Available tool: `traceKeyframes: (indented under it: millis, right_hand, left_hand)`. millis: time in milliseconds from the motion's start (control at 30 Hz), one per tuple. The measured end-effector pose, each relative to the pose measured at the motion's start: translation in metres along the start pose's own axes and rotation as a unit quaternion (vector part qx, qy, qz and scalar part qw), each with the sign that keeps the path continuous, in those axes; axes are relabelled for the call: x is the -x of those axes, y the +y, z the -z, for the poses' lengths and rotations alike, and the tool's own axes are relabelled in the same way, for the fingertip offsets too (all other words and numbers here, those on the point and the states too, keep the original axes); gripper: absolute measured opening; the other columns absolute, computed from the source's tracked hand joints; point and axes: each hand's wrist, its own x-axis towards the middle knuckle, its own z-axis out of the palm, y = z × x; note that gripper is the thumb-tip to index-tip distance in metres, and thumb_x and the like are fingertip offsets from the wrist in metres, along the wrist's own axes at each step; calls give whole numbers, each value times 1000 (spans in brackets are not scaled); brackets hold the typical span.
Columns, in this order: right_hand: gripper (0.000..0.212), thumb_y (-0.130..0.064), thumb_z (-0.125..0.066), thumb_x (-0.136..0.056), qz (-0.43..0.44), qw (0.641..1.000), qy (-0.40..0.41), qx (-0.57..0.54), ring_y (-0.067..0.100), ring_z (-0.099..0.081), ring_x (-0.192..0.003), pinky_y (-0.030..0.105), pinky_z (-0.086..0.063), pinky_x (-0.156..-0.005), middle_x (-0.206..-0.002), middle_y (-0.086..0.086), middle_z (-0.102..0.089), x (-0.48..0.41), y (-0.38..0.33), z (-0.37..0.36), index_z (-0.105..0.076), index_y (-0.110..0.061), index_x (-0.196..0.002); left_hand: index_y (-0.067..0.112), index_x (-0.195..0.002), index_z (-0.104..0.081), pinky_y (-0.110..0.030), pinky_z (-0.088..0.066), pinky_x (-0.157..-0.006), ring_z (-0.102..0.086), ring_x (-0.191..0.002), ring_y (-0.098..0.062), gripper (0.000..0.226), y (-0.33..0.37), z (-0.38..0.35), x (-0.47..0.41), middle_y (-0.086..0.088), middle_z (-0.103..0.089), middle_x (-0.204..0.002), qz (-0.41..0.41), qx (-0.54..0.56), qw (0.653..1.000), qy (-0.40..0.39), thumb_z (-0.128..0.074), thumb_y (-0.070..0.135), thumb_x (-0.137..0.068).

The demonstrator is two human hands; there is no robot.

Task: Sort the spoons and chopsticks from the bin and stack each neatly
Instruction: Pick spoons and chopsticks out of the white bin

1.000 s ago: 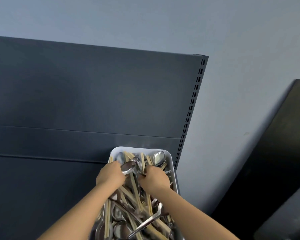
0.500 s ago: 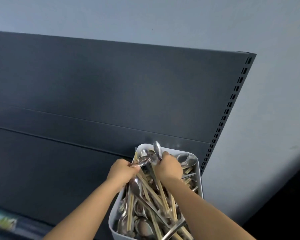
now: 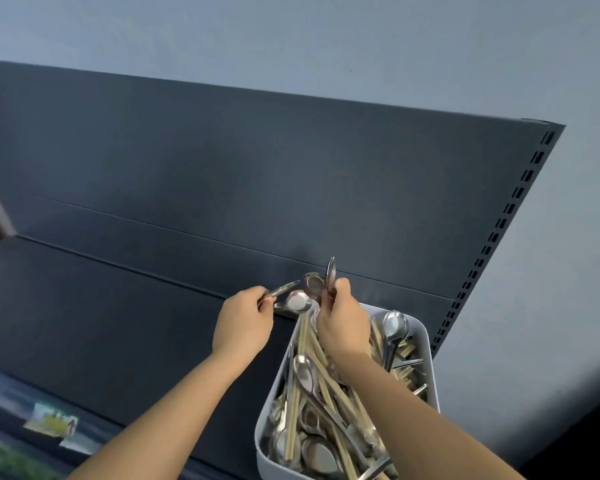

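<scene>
Spoons (image 3: 298, 302) in left grip (image 3: 245, 323) and right grip (image 3: 343, 329), at the bin's (image 3: 427, 344) far end

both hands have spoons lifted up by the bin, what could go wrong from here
The right hand holds several spoons fanned out, raised clear of the bin; one may slip and drop. Chopsticks slant up right beneath that hand, so some could be snagged and dragged out. The left hand pinches its own bunch, a hold that might twist.

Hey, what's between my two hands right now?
Spoons. The left hand and right hand each hold some, and the bowls of those spoons fill the gap. The head view shows it.
</scene>
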Motion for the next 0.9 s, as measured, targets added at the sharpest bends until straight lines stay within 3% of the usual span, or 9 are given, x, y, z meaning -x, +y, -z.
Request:
traceKeyframes:
  millis: [233, 500, 600, 733, 800, 900]
  right_hand:
    - [17, -28, -36, -102, -32, 997, -29, -70, 31, -52, -78, 35, -36, -65, -81, 1, -56, 2, -72, -47, -40, -14, -93]
    - [34, -41, -42, -99, -86, 967, -118, -210, 24, -54, -82, 31, -39, -72, -83, 1, -57, 12, -195, -148, -53, -10, -90]
    - [32, -39, -45, -99, -106, 951, -145, -251, 23, -55, -81, 29, -39, -73, -79, -1, -56, 18, -240, -189, -55, -11, -87]
    - [27, -35, -49, -98, -77, 944, -203, -250, 21, -56, -79, 28, -40, -72, -76, -2, -56, 30, -297, -239, -54, -16, -80]
    - [27, -35, -50, -97, -55, 939, -239, -241, 17, -55, -73, 29, -41, -68, -73, -4, -56, 36, -322, -261, -53, -18, -76]
    - [27, -34, -50, -98, -27, 939, -275, -206, 13, -54, -68, 29, -41, -63, -76, -3, -59, 36, -352, -293, -62, -11, -91]
  left_hand:
    - [9, -83, -65, -29, -37, -52, -49, -56, -18, 23, -55, 65, -16, -7, -62, -69, 72, 87, 993, 34, -47, 14, -97]
    - [10, -59, -57, -27, -35, -52, -42, -48, -13, 37, -160, 175, -29, 9, -50, -42, 148, 158, 976, 38, -56, 20, -95]
    - [12, -62, -62, -27, -30, -48, -40, -45, -14, 33, -206, 216, -35, 6, -54, -47, 170, 177, 969, 22, -58, 20, -94]
    - [16, -85, -68, -24, -34, -45, -43, -42, -12, 15, -256, 260, -46, 3, -63, -57, 182, 144, 973, -10, -58, 20, -95]
    - [18, -84, -68, -25, -39, -52, -47, -46, -11, 17, -279, 276, -54, 4, -64, -58, 188, 104, 977, -18, -57, 23, -95]
    - [20, -77, -65, -27, -41, -59, -52, -54, -11, 24, -316, 296, -70, 5, -64, -60, 208, 51, 977, -20, -54, 24, -97]
